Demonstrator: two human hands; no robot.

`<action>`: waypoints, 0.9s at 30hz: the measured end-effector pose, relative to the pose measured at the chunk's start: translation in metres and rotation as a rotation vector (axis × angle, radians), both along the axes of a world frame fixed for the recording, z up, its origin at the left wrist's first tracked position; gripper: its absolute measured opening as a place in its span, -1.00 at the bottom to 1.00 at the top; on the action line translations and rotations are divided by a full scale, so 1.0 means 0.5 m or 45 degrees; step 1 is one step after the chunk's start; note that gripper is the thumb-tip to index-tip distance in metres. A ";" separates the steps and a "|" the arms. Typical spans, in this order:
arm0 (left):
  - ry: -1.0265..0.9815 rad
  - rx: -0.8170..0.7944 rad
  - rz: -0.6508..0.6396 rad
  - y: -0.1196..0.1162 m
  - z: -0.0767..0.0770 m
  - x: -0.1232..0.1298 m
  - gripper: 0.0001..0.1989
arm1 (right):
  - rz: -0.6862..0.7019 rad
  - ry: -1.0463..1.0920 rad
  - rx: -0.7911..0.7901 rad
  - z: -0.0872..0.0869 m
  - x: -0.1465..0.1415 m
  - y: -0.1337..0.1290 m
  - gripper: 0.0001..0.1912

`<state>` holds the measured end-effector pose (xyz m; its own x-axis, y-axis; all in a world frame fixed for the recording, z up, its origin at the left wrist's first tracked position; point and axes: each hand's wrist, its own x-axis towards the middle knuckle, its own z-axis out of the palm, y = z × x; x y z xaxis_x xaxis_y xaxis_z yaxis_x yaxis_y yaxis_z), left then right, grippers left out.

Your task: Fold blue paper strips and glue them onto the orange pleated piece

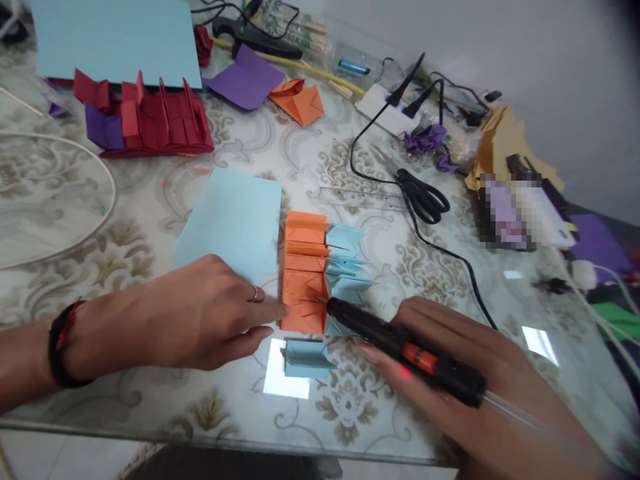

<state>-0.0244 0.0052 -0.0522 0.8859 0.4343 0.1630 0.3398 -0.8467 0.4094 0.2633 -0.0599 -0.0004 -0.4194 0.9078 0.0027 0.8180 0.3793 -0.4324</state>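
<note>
My right hand (450, 373) is closed around a soldering iron (390, 333), black with an orange-red window and a small red light. Its thin metal tip points onto a strip of folded orange paper pieces (304, 285). Folded light-blue paper pieces (345, 267) join the strip along its right side. My left hand (210, 317) lies palm down, a ring on one finger, its index fingertip touching the strip's lower left edge. Nothing shows between its forefinger and thumb. Just below the strip sits one loose folded light-blue piece (307, 359).
A light-blue sheet (240, 220) lies beyond my left hand. Behind are a dark-red folded-paper block (167, 120), a purple sheet (245, 77) and a folded orange piece (300, 103). Black-handled scissors (423, 193), a black cord (445, 250) and a white power strip (385, 110) are to the right.
</note>
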 end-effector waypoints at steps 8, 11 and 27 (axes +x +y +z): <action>0.106 -0.068 -0.065 0.001 0.003 -0.003 -0.81 | 0.001 0.008 0.041 -0.002 0.005 -0.002 -0.67; 0.110 -0.060 -0.059 0.001 0.003 -0.003 -0.79 | -0.014 -0.027 0.021 -0.006 0.003 -0.002 -0.65; 0.175 -0.039 -0.042 -0.003 0.010 -0.003 -0.80 | -0.307 0.029 0.012 0.040 -0.016 0.019 -0.75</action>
